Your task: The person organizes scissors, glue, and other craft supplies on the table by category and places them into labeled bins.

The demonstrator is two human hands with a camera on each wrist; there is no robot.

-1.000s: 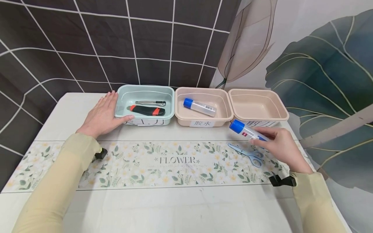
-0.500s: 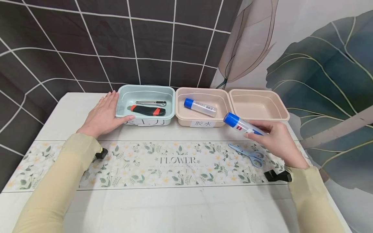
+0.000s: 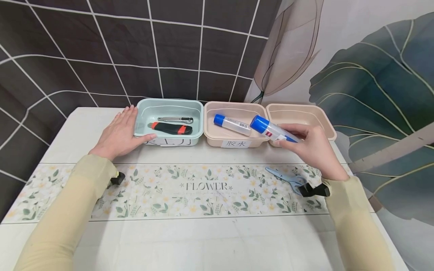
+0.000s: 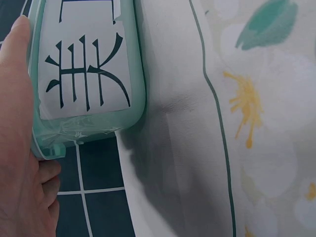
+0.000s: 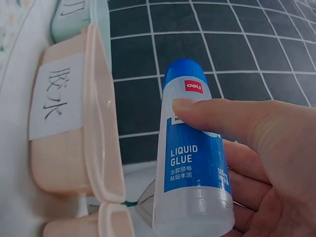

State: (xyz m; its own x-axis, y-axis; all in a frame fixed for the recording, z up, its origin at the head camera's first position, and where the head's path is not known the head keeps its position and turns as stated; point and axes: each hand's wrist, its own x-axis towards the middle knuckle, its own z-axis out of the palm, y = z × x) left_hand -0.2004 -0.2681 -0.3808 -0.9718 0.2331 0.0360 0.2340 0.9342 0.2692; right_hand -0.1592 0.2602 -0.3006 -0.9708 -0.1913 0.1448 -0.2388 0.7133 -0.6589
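Blue-capped held bottle (image 5: 190,158) near 2 rims (image 5: 106,148)

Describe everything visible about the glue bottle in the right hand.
The glue bottle looks like translucent plastic, with a blue cap on, a red "deli" mark and a blue "LIQUID GLUE" label. The right hand grips it tilted, thumb across its front; nothing else visibly touches it. In the head view it overlaps the middle bin and right bin.

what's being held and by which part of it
The right hand holds a glue bottle by its body, below the blue cap; the left hand touches the light-blue bin.
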